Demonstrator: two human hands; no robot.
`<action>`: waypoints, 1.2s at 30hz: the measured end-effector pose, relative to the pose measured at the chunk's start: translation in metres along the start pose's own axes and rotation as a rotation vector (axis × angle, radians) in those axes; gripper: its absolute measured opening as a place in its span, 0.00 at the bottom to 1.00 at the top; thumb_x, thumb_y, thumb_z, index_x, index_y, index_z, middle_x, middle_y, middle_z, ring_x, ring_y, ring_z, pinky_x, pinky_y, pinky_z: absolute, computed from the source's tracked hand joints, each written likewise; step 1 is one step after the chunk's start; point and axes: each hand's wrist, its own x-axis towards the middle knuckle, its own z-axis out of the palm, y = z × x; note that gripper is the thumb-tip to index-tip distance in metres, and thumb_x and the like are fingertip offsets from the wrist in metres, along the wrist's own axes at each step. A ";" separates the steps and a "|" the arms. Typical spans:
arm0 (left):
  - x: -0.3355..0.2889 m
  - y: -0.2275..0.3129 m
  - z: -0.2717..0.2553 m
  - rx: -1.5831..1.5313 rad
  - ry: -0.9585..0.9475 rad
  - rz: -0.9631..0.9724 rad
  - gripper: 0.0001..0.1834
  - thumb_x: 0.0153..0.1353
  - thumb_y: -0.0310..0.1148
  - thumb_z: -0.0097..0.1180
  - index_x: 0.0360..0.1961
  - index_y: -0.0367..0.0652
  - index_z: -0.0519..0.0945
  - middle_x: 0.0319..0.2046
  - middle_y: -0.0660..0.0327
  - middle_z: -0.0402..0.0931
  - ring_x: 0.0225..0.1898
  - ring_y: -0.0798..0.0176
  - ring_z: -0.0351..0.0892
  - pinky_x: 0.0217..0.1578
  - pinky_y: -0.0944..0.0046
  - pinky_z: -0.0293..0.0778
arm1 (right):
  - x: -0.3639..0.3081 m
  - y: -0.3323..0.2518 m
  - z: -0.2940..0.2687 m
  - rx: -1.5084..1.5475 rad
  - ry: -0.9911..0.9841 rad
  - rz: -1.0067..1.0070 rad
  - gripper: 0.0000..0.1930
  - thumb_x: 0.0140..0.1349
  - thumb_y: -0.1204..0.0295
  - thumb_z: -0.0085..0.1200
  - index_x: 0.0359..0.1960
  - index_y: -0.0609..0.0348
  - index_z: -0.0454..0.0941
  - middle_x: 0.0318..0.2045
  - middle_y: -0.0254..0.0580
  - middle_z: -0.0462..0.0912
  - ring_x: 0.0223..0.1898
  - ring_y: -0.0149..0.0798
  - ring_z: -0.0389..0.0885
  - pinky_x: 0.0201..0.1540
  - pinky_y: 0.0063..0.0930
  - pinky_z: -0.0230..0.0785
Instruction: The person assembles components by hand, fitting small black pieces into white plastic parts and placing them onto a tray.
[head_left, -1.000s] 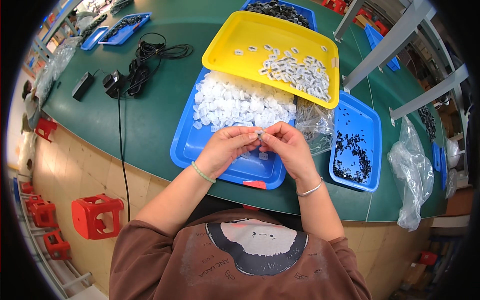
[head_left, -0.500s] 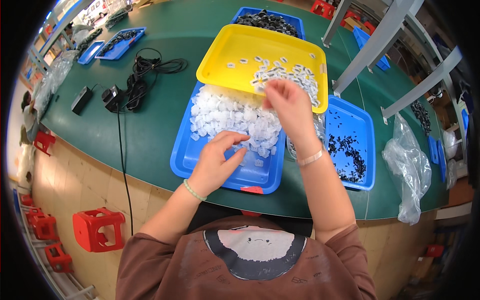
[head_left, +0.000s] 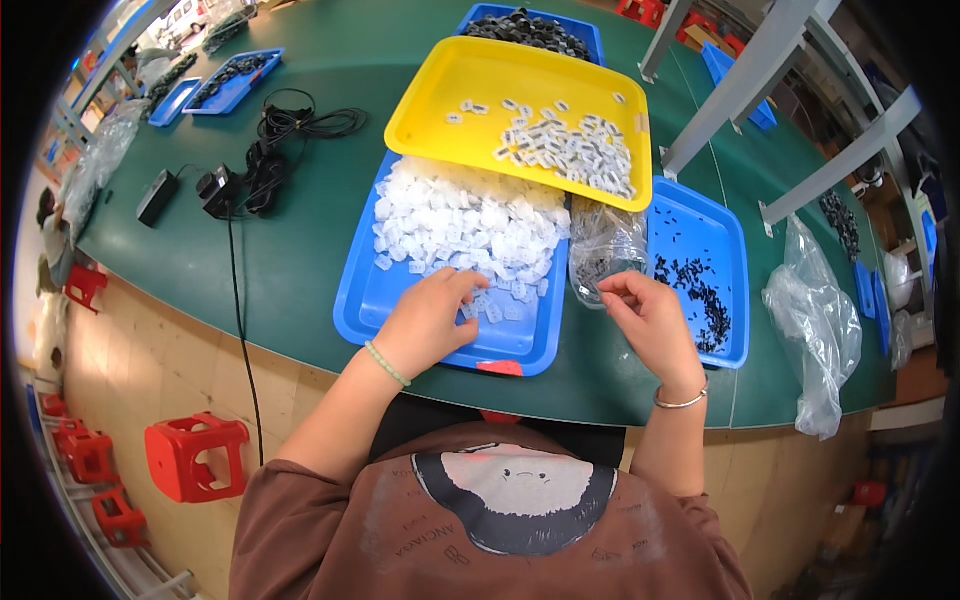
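Seemingly picking step: left hand [head_left: 428,318], thumb-finger gap wide, at 6 o'clock of white pieces [head_left: 465,222]; right hand [head_left: 652,318] curled, can't tell if holding. Next calls for light pinch.

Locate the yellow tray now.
In the head view, the yellow tray sits above centre, overlapping the far end of a blue tray heaped with white pieces.

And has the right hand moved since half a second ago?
Yes: against the yellow tray, the right hand has moved lower and rightward in the view, now near the clear plastic bag.
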 end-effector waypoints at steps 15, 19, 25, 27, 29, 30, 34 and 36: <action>0.004 0.012 0.013 -0.255 0.299 0.077 0.16 0.48 0.22 0.62 0.41 0.40 0.79 0.35 0.60 0.73 0.36 0.63 0.75 0.38 0.68 0.74 | 0.012 0.027 0.033 -0.604 0.250 -0.188 0.09 0.50 0.79 0.61 0.33 0.62 0.77 0.32 0.47 0.80 0.31 0.50 0.79 0.34 0.35 0.72; 0.005 0.011 0.013 -0.306 0.281 0.016 0.15 0.49 0.21 0.62 0.41 0.40 0.79 0.34 0.60 0.72 0.35 0.65 0.75 0.37 0.69 0.75 | 0.011 0.028 0.032 -0.500 0.235 -0.155 0.06 0.51 0.77 0.60 0.32 0.60 0.79 0.31 0.47 0.80 0.34 0.51 0.80 0.36 0.38 0.72; 0.006 0.007 0.015 -0.536 0.234 -0.079 0.12 0.51 0.19 0.64 0.38 0.38 0.80 0.38 0.62 0.71 0.38 0.70 0.74 0.36 0.73 0.77 | 0.011 0.032 0.028 -0.467 0.334 -0.274 0.07 0.53 0.80 0.60 0.34 0.64 0.80 0.31 0.46 0.80 0.27 0.42 0.79 0.32 0.30 0.71; 0.007 0.003 0.016 -0.548 0.223 -0.073 0.11 0.52 0.19 0.64 0.38 0.37 0.80 0.37 0.62 0.71 0.37 0.71 0.75 0.36 0.74 0.77 | 0.009 0.028 0.026 -0.491 0.357 -0.330 0.07 0.53 0.80 0.60 0.35 0.63 0.80 0.31 0.46 0.80 0.27 0.40 0.79 0.32 0.28 0.71; 0.008 0.000 0.018 -0.563 0.230 -0.088 0.10 0.53 0.20 0.63 0.37 0.38 0.81 0.34 0.62 0.73 0.34 0.70 0.75 0.35 0.72 0.76 | -0.001 0.011 0.015 -0.364 0.271 -0.175 0.05 0.53 0.77 0.59 0.33 0.61 0.80 0.33 0.46 0.81 0.31 0.47 0.80 0.35 0.34 0.73; 0.007 0.000 0.018 -0.566 0.222 -0.086 0.10 0.53 0.20 0.63 0.37 0.38 0.81 0.34 0.62 0.73 0.34 0.70 0.75 0.35 0.72 0.76 | -0.005 0.008 0.006 -0.367 0.275 -0.168 0.05 0.53 0.77 0.59 0.33 0.61 0.80 0.33 0.46 0.81 0.31 0.47 0.80 0.35 0.34 0.73; 0.006 0.007 0.016 -0.626 0.248 -0.160 0.09 0.53 0.21 0.63 0.37 0.37 0.81 0.36 0.62 0.74 0.35 0.70 0.75 0.37 0.72 0.76 | -0.027 0.028 -0.049 -0.542 0.285 0.069 0.11 0.50 0.79 0.61 0.37 0.61 0.79 0.31 0.45 0.80 0.29 0.41 0.80 0.35 0.33 0.72; 0.007 0.006 0.016 -0.658 0.259 -0.174 0.09 0.53 0.21 0.63 0.37 0.37 0.80 0.37 0.62 0.75 0.35 0.70 0.76 0.38 0.72 0.76 | -0.037 0.042 -0.055 -0.616 0.197 0.141 0.13 0.50 0.80 0.61 0.39 0.64 0.78 0.30 0.44 0.80 0.28 0.36 0.79 0.34 0.28 0.72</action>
